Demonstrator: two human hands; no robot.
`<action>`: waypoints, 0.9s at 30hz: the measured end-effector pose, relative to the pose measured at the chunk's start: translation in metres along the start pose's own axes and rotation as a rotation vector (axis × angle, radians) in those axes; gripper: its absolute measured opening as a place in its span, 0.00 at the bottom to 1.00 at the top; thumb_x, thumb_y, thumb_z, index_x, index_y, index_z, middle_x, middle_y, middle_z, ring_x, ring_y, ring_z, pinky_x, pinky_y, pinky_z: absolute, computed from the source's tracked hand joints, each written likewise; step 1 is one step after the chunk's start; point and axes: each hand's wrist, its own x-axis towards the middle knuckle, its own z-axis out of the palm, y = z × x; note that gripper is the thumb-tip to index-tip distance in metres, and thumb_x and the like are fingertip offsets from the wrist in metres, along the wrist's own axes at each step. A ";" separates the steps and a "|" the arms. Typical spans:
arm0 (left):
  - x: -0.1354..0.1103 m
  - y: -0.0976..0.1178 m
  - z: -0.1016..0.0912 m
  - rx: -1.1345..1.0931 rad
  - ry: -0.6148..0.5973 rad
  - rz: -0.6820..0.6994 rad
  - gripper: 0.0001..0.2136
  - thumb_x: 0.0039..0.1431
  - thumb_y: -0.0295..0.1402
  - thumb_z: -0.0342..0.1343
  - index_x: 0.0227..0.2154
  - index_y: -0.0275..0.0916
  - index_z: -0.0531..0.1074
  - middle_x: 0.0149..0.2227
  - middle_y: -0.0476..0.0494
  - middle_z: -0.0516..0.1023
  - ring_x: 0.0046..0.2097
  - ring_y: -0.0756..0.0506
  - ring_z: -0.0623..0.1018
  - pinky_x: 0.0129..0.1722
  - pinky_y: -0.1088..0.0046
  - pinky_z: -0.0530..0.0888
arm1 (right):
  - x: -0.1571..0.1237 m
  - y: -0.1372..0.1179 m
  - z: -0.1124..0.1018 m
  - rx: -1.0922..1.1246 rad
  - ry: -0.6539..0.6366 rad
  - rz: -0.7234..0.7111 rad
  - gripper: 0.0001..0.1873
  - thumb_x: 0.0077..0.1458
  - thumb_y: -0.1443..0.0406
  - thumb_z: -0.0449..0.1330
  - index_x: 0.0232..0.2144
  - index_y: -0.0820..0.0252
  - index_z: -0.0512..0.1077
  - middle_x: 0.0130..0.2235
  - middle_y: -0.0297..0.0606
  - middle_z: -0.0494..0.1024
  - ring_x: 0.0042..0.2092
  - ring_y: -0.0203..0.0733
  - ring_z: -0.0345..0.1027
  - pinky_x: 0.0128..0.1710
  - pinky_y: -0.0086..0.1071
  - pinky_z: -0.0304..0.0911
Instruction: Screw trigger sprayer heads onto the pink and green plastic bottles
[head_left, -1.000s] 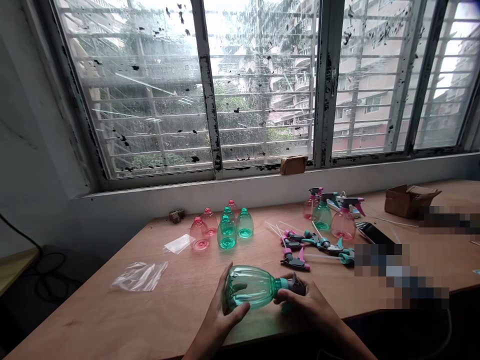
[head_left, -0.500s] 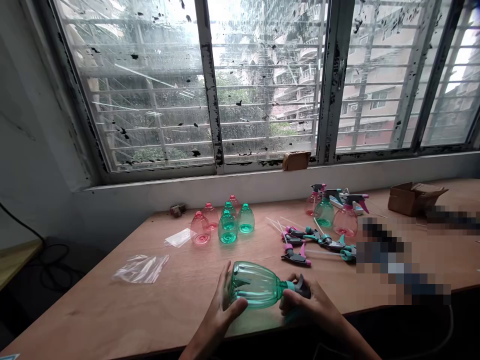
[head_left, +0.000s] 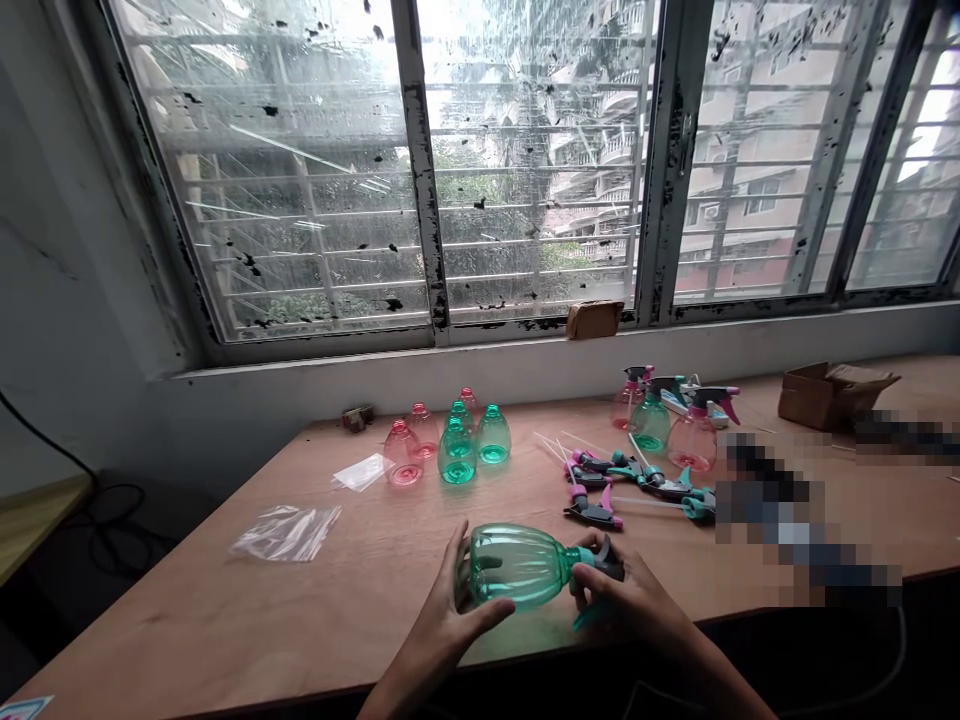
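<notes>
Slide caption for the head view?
Left hand grips a green spray bottle sideways over the wooden table; right hand on its trigger head; loose bottles and triggers behind.

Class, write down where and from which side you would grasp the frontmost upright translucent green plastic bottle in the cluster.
Pinch the green bottle by its narrow neck, coming from above. It stands upright with the neck free on top, while a translucent pink bottle and a second green bottle stand close by its round belly, left and right.

A translucent green spray bottle (head_left: pixel 517 566) lies sideways above the table's near edge.
</notes>
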 end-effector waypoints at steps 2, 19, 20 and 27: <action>0.002 -0.001 -0.001 -0.002 -0.047 0.013 0.45 0.50 0.38 0.68 0.66 0.41 0.47 0.63 0.30 0.62 0.62 0.31 0.66 0.62 0.51 0.61 | 0.000 -0.001 0.000 -0.005 -0.001 0.036 0.21 0.52 0.51 0.65 0.36 0.61 0.65 0.26 0.34 0.77 0.23 0.36 0.70 0.17 0.23 0.62; 0.001 0.001 0.001 0.086 -0.043 0.127 0.45 0.47 0.32 0.70 0.64 0.43 0.50 0.64 0.35 0.61 0.65 0.34 0.61 0.65 0.57 0.59 | 0.000 -0.001 0.000 -0.003 0.008 0.027 0.21 0.50 0.52 0.67 0.38 0.61 0.67 0.25 0.32 0.77 0.24 0.37 0.71 0.19 0.24 0.63; 0.001 0.001 0.001 0.089 -0.045 0.139 0.45 0.47 0.32 0.69 0.64 0.44 0.49 0.64 0.36 0.61 0.65 0.35 0.61 0.65 0.58 0.59 | 0.000 0.000 0.000 0.007 0.012 0.022 0.21 0.50 0.53 0.67 0.37 0.61 0.67 0.25 0.32 0.76 0.24 0.37 0.71 0.21 0.25 0.65; -0.001 0.002 0.002 0.015 0.025 0.063 0.46 0.50 0.38 0.67 0.66 0.44 0.44 0.67 0.33 0.54 0.66 0.35 0.59 0.65 0.56 0.59 | -0.002 -0.002 0.001 0.020 0.000 -0.003 0.20 0.51 0.54 0.67 0.37 0.61 0.68 0.25 0.32 0.75 0.27 0.40 0.72 0.27 0.31 0.69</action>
